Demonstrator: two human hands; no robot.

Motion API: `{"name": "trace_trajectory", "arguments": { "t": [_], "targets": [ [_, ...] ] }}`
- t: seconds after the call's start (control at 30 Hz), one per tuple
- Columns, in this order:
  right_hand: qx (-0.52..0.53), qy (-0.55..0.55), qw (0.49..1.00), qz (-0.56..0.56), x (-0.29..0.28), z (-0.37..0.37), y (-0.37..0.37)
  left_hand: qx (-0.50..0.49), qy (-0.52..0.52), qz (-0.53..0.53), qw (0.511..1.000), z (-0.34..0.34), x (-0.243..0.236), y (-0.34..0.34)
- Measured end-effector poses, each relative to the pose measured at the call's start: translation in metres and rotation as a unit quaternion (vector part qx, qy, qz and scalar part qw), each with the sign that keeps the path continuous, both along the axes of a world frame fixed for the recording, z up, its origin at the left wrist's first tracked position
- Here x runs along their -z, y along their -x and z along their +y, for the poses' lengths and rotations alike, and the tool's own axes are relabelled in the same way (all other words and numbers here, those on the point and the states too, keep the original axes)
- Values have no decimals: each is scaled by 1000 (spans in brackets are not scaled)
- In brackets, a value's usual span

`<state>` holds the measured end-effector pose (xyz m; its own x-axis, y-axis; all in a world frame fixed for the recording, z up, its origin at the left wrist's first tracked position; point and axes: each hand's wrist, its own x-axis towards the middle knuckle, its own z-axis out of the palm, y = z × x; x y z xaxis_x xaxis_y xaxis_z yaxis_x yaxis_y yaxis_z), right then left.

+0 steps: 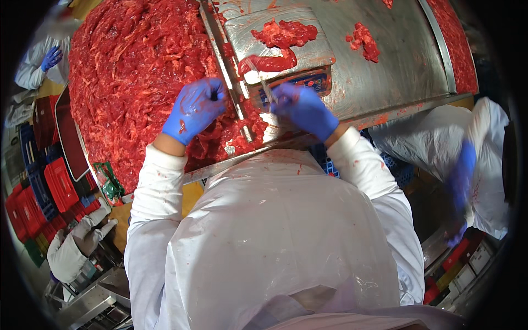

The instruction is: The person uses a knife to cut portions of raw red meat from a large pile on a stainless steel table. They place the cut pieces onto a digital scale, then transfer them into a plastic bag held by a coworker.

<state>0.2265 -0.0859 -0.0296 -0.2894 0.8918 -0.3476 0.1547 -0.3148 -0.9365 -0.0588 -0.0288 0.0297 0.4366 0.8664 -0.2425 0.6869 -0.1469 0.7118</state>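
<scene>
My left hand (pixel 197 111), in a blood-smeared blue glove, hovers at the right edge of a big heap of raw red meat strips (pixel 137 66). Its fingers are curled in a pinch; whatever may be between them is hidden. My right hand (pixel 306 111), also blue-gloved, is closed on a thin, pale, see-through strip (pixel 265 88) that reaches up and left; its exact kind is unclear. Just beyond that hand stands a scale (pixel 324 80) with a blue keypad. On its steel plate lie a clump of meat (pixel 286 34) and a curved meat piece (pixel 275 62).
Metal rails (pixel 223 66) divide the meat heap from the steel table (pixel 401 49). A loose meat piece (pixel 364 42) lies there. Green plastic (pixel 108 184) hangs at the heap's corner. A co-worker in white (pixel 440 143) stands close on my right. Red crates (pixel 59 184) are stacked at left.
</scene>
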Motion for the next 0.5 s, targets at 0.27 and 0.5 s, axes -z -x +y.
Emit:
{"name": "trace_trajectory", "arguments": {
  "t": [0.27, 0.5],
  "targets": [
    [-9, 53, 999, 0, -8, -30, -65, 18, 23, 195, 980, -39, 79, 20],
    [92, 61, 979, 170, -25, 9, -33, -11, -298, -60, 953, 56, 27, -80]
  ]
}}
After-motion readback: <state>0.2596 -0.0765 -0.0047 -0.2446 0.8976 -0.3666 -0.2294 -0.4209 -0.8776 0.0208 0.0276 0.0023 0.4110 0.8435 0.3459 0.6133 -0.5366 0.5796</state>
